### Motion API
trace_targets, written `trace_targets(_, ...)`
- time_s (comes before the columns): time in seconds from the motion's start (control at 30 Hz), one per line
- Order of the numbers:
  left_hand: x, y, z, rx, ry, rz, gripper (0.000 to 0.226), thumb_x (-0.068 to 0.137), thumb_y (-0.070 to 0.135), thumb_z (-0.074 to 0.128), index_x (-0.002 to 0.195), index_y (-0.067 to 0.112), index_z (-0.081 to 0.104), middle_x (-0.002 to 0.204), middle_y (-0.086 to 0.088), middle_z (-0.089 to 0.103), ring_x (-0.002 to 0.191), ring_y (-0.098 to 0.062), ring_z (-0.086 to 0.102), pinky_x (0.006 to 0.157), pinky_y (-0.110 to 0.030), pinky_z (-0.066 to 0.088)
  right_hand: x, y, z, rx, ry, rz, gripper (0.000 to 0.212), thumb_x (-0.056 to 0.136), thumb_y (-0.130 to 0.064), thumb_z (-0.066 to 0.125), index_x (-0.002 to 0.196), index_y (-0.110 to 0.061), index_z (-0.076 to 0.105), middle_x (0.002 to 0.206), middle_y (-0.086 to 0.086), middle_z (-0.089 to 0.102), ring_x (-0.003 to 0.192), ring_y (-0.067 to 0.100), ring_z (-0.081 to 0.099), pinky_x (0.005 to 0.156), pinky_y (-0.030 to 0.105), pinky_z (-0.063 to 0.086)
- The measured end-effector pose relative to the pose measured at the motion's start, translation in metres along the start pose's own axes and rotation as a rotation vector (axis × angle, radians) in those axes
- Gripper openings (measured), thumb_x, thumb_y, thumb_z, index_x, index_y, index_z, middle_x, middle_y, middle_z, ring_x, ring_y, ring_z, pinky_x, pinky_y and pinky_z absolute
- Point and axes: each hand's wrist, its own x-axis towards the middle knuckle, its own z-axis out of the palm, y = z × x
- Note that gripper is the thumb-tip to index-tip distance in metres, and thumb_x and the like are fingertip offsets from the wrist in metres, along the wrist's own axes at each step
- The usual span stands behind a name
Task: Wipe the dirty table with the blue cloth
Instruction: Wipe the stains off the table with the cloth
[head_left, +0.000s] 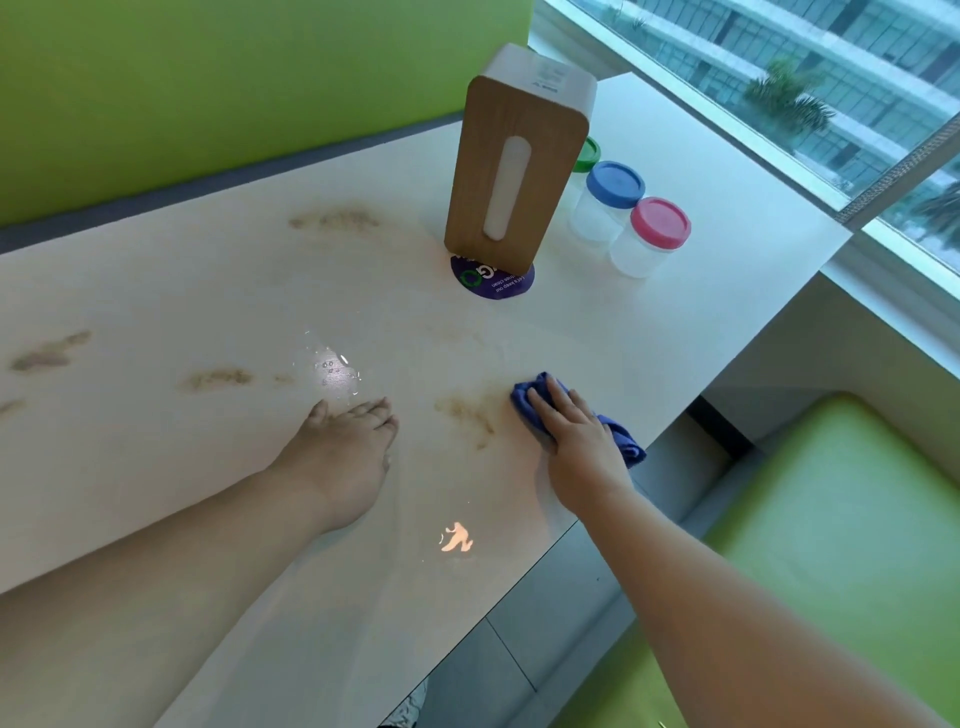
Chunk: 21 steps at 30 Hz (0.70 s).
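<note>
Upright wooden tissue box (511, 171) on a purple sticker (493, 285); just beside it, a green-lidded jar (588, 154), blue-lidded jar (609, 200), pink-lidded jar (653, 234).

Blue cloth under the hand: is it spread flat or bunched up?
Bunched up. The blue cloth lies crumpled under the flat-fingered right hand, with lumpy folds poking out at both ends.

Right hand (576, 441) presses blue cloth (523, 394) on smeared table (156, 291); left hand (348, 452) seemingly flat.

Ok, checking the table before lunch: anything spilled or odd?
Yes: brown smears streak the table, one just left of the blue cloth under the right hand, and water droplets sit beyond the left hand.
</note>
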Motion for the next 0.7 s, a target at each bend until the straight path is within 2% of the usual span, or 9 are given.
trace_targets(0.1, 0.000, 0.003, -0.003, -0.007, -0.005, -0.004, 0.049, 0.099, 0.027, 0.023, 0.148, 0.019, 0.020, 0.159, 0.004, 0.005, 0.146, -0.007, 0.005, 0.117, -0.048, 0.005, 0.032, -0.018, -0.007, -0.061, -0.065, 0.074, 0.074, 0.088, -0.002, 0.039, 0.149, -0.038, 0.015, 0.160, -0.011, -0.002, 0.147, 0.020, -0.001, 0.117, 0.049, 0.015)
trace_targets(0.2, -0.001, 0.005, -0.003, -0.011, -0.002, -0.013, 0.049, 0.099, 0.027, 0.023, 0.147, 0.019, 0.022, 0.159, 0.004, 0.006, 0.146, -0.007, 0.005, 0.117, -0.049, 0.004, 0.040, -0.038, -0.006, -0.083, -0.121, 0.005, 0.076, 0.089, -0.001, 0.039, 0.149, -0.039, 0.012, 0.160, -0.012, -0.007, 0.147, 0.021, -0.003, 0.117, 0.049, 0.015)
trace_targets(0.3, -0.001, 0.003, -0.004, -0.003, 0.001, -0.013, 0.049, 0.099, 0.028, 0.024, 0.147, 0.019, 0.023, 0.159, 0.004, 0.006, 0.146, -0.007, 0.006, 0.117, -0.050, 0.004, 0.017, -0.024, -0.003, -0.046, -0.085, -0.106, 0.070, 0.093, -0.002, 0.036, 0.147, -0.042, 0.020, 0.158, -0.018, 0.001, 0.147, 0.015, 0.002, 0.118, 0.042, 0.013)
trace_targets(0.37, -0.001, 0.002, -0.004, 0.004, -0.007, -0.008, 0.048, 0.099, 0.028, 0.024, 0.147, 0.020, 0.023, 0.159, 0.005, 0.007, 0.146, -0.006, 0.006, 0.117, -0.050, 0.004, 0.007, -0.006, -0.007, 0.006, -0.046, -0.077, 0.070, 0.091, 0.001, 0.035, 0.146, -0.042, 0.026, 0.157, -0.020, 0.006, 0.147, 0.012, 0.005, 0.118, 0.036, 0.012)
trace_targets(0.43, -0.001, 0.002, -0.004, 0.008, -0.012, -0.007, 0.048, 0.099, 0.029, 0.024, 0.147, 0.020, 0.022, 0.159, 0.005, 0.007, 0.146, -0.006, 0.005, 0.116, -0.050, 0.003, 0.016, 0.000, -0.011, -0.026, -0.030, -0.017, 0.071, 0.091, 0.000, 0.036, 0.146, -0.042, 0.024, 0.158, -0.019, 0.006, 0.147, 0.013, 0.005, 0.118, 0.038, 0.016)
trace_targets(0.53, 0.000, 0.005, -0.003, 0.012, -0.010, -0.013, 0.049, 0.099, 0.029, 0.024, 0.147, 0.019, 0.022, 0.159, 0.004, 0.006, 0.146, -0.007, 0.005, 0.116, -0.050, 0.003, 0.039, -0.017, -0.012, -0.107, -0.090, 0.028, 0.073, 0.090, -0.002, 0.036, 0.147, -0.043, 0.016, 0.160, -0.013, -0.002, 0.147, 0.021, 0.000, 0.116, 0.049, 0.017)
trace_targets(0.6, -0.001, 0.006, -0.002, 0.018, -0.004, -0.016, 0.049, 0.099, 0.029, 0.024, 0.147, 0.018, 0.021, 0.159, 0.003, 0.006, 0.146, -0.008, 0.005, 0.116, -0.051, 0.003, 0.041, -0.029, -0.008, -0.125, -0.108, -0.029, 0.072, 0.092, -0.004, 0.035, 0.147, -0.045, 0.014, 0.159, -0.013, -0.004, 0.147, 0.023, -0.001, 0.115, 0.053, 0.017)
trace_targets(0.7, -0.002, 0.006, -0.003, 0.025, -0.005, -0.014, 0.049, 0.099, 0.028, 0.024, 0.147, 0.018, 0.022, 0.159, 0.003, 0.006, 0.146, -0.008, 0.006, 0.116, -0.051, 0.004, 0.021, -0.021, -0.001, -0.103, -0.083, -0.153, 0.066, 0.097, -0.008, 0.035, 0.144, -0.050, 0.018, 0.158, -0.020, 0.001, 0.147, 0.018, 0.003, 0.115, 0.048, 0.017)
